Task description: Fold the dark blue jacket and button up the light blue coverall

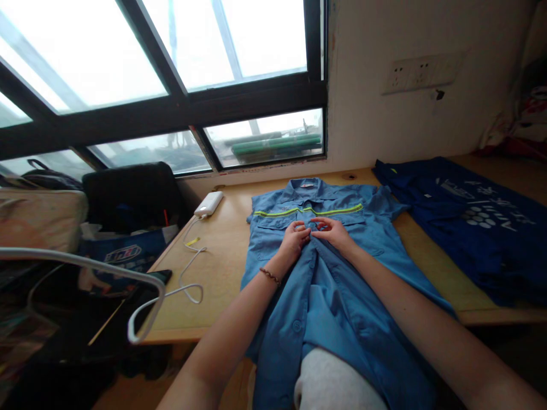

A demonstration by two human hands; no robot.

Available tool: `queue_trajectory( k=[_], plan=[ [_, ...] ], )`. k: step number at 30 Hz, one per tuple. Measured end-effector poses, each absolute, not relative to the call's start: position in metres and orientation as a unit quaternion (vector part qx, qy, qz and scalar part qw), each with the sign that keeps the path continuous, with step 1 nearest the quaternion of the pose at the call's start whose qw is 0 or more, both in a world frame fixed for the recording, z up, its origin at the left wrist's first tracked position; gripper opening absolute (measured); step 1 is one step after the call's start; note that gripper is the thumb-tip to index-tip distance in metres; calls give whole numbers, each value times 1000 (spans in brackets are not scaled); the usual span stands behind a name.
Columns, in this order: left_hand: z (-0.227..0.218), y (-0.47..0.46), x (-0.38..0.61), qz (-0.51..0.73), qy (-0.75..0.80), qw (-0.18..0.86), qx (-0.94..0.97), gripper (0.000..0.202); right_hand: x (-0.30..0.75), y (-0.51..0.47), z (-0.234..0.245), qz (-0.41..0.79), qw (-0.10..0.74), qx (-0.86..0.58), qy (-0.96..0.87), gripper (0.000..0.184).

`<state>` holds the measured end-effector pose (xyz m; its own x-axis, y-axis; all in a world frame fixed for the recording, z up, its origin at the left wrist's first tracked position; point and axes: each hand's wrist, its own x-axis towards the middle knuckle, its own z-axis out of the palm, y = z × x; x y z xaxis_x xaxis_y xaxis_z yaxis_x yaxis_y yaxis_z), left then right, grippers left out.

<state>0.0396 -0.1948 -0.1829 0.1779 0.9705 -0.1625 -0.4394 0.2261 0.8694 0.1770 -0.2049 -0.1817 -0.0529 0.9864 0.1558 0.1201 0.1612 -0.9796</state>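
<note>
A blue work shirt with a yellow reflective stripe across its chest lies face up, its collar toward the wall. The lower front parts below my hands and hangs over the table's near edge, showing a button. My left hand pinches the front placket at chest height. Close beside it, my right hand grips the other front edge between thumb and fingers. The fingertips of both hands nearly meet; any button between them is too small to make out.
On the wooden table, a white power bank with a looping white cable lies left. A dark blue printed shirt lies right. Bags and a black chair stand left, below the window.
</note>
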Motion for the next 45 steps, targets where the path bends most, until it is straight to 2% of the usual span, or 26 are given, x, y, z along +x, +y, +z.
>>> queue_trajectory(
  k=[7, 15, 18, 21, 24, 26, 29, 32, 35, 40, 45],
  plan=[
    [-188, -191, 37, 527, 386, 660, 372, 46, 178, -199, -185, 346, 454, -503, -648, 42],
    [-185, -196, 36, 528, 400, 590, 462, 51, 174, -206, -189, 216, 347, -554, -725, 46],
    [-182, -197, 37, 514, 416, 565, 494, 51, 173, -203, -193, 216, 357, -571, -707, 39],
    [-182, -195, 38, 500, 412, 570, 505, 49, 176, -198, -191, 235, 402, -587, -662, 36],
    [-187, -190, 39, 495, 406, 554, 533, 43, 179, -201, -179, 208, 420, -604, -644, 29],
    [-191, -186, 40, 500, 404, 523, 559, 37, 177, -211, -170, 187, 381, -596, -682, 20],
    [-197, -177, 42, 512, 412, 477, 584, 34, 168, -233, -164, 141, 255, -611, -736, 15],
    [-196, -166, 44, 515, 430, 459, 583, 34, 157, -249, -165, 61, 161, -663, -728, 21],
    [-189, -153, 45, 516, 449, 462, 565, 32, 154, -250, -167, 23, 126, -678, -724, 23],
    [-175, -128, 44, 513, 455, 472, 554, 33, 159, -233, -169, 1, 126, -685, -717, 24],
    [-174, -107, 46, 493, 458, 460, 579, 34, 161, -225, -172, 9, 144, -689, -710, 44]
  ],
)
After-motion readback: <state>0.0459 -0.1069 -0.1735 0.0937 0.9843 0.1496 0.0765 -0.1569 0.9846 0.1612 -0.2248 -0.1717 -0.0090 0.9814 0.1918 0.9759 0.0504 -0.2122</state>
